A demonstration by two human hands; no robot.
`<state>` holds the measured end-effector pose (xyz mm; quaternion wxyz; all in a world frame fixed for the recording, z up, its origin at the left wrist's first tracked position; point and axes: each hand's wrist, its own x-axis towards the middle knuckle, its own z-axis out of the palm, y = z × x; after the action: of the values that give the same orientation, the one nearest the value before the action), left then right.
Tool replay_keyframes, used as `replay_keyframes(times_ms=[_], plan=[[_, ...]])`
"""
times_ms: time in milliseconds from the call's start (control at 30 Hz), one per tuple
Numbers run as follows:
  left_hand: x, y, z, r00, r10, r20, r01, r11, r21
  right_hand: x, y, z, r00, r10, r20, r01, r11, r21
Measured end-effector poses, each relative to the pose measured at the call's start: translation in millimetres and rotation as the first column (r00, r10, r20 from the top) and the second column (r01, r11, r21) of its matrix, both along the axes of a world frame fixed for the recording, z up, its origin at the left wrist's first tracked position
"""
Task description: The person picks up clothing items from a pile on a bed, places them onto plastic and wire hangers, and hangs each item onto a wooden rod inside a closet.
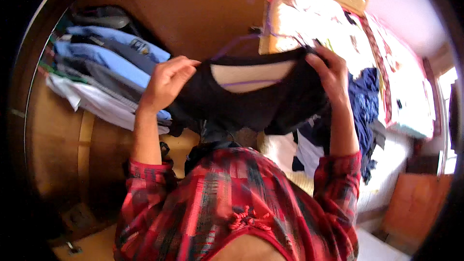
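A black shirt [246, 104] with a wide neckline hangs between my hands at chest height. My left hand [169, 81] pinches its left shoulder, and my right hand [331, 70] grips the right shoulder. A thin purple hanger [237, 41] shows above the collar, and a purple bar crosses inside the neck opening. Whether the hanger sits fully inside both shoulders is hidden by the cloth. The shirt's lower part drops out of sight in front of my body.
At the left, a wardrobe [63, 150] holds several hanging garments, among them a blue shirt [116, 36] and a white one [92, 99]. To the right stands a bed [406, 87] with dark blue clothes [365, 101] heaped by its edge. A reddish-brown cabinet [415, 208] is at the lower right.
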<state>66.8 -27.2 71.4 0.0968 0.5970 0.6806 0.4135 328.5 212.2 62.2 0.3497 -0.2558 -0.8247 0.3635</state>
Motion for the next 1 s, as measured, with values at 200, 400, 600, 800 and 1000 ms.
replay_keyframes(times_ms=[200, 400, 600, 800, 1000], plan=[[13, 18, 8, 0.978, 0.13, -0.163, -0.128, 0.991, 0.026, -24, 1, 15, 0.993, 0.097, 0.071, -0.101, 0.993, 0.057], [-11, 3, -2, 0.967, 0.253, 0.0, -0.249, 0.95, 0.191, -29, 13, 29, 0.923, 0.385, 0.027, -0.367, 0.897, -0.245], [-21, -38, 16, 0.927, 0.376, 0.001, -0.365, 0.9, 0.237, -17, 37, -27, 0.927, 0.358, -0.113, -0.375, 0.889, -0.262], [-16, -64, 28, 0.89, 0.452, -0.065, -0.433, 0.881, 0.19, -33, -2, -57, 0.894, 0.348, -0.283, -0.43, 0.845, -0.317], [-8, -81, 24, 0.854, 0.521, 0.018, -0.516, 0.84, 0.166, -57, -15, -47, 0.91, 0.293, -0.294, -0.372, 0.89, -0.265]])
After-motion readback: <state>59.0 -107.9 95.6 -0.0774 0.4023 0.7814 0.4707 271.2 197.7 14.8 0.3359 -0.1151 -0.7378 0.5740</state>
